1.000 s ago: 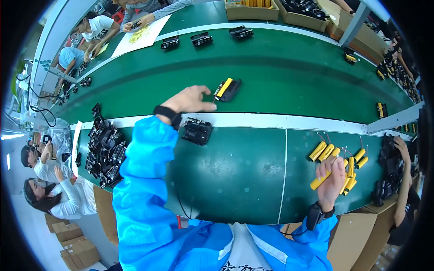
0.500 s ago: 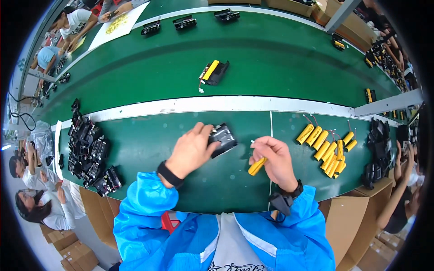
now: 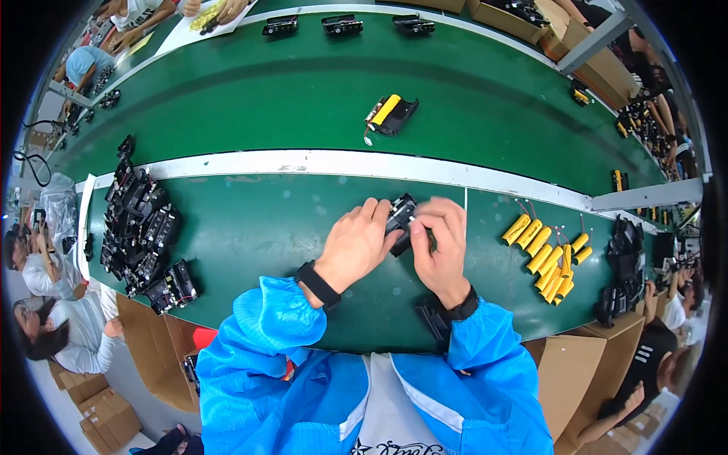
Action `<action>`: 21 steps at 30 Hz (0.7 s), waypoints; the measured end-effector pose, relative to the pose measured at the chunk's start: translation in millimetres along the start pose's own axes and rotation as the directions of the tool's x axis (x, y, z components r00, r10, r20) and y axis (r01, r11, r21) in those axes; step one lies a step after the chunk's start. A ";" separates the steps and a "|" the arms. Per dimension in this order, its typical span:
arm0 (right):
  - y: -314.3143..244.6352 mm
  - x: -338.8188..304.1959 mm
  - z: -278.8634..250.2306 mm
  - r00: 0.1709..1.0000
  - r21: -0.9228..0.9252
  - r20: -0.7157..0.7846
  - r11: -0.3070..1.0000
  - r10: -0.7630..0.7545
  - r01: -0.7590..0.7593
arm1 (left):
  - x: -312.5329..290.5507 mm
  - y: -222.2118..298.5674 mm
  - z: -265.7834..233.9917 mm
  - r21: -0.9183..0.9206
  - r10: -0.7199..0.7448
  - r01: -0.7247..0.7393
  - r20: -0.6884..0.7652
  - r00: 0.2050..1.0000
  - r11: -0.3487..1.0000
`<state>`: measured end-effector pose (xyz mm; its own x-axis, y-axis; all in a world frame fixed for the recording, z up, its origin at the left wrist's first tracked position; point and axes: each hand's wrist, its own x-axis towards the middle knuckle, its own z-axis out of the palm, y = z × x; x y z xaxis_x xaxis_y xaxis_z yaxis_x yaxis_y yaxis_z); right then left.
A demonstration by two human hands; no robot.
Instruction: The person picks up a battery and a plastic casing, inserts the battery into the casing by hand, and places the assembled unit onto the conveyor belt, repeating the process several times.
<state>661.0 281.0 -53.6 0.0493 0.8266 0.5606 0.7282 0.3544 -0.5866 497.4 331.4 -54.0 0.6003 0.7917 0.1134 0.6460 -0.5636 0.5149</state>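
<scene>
My left hand (image 3: 355, 246) grips a black plastic housing (image 3: 401, 211) from its left side, with the thumb along its near edge. Against the housing's right side, my right hand (image 3: 440, 250) pinches a small white connector (image 3: 412, 219). Its upper fingers are blurred. No yellow battery shows in my right hand now; the palm may hide it. A black block (image 3: 432, 317) is beside the right wristband. To the right lie several yellow batteries (image 3: 539, 258) with thin wires, and to the left is a heap of black housings (image 3: 144, 227).
A white rail (image 3: 303, 161) divides my table from a green belt. On the belt lies a black housing with a yellow battery (image 3: 391, 114). Black parts (image 3: 626, 262) are stacked at the right edge. Cardboard boxes (image 3: 569, 371) flank me; other people sit on both sides.
My right hand has moved left and up to the housing, bringing the white connector against it. The yellow battery once visible in it is out of sight. The whole view has shifted slightly.
</scene>
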 end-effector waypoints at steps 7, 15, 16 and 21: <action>-3.1 -2.2 21.9 0.832 0.106 0.240 0.838 0.500 -0.535 | -5.1 -1.4 -1.1 -0.015 -0.032 0.032 0.023 0.999 0.999; -2.5 -2.0 24.1 0.805 0.072 0.268 0.822 0.529 -0.564 | -9.1 -3.8 3.1 0.004 -0.012 0.012 0.019 1.000 1.000; -2.5 -1.7 23.3 0.798 0.080 0.274 0.814 0.537 -0.575 | -9.0 -3.8 3.5 0.008 -0.009 0.009 0.026 1.000 1.000; -2.7 5.3 22.8 0.771 0.038 0.308 0.803 0.557 -0.595 | -9.1 -6.0 6.2 0.045 0.030 -0.028 -0.035 0.999 0.999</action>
<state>643.6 294.5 -62.4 0.2330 0.9697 -0.0741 0.5292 -0.1903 -0.8269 490.9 326.1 -63.4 0.6026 0.7822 0.1585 0.6492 -0.5959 0.4727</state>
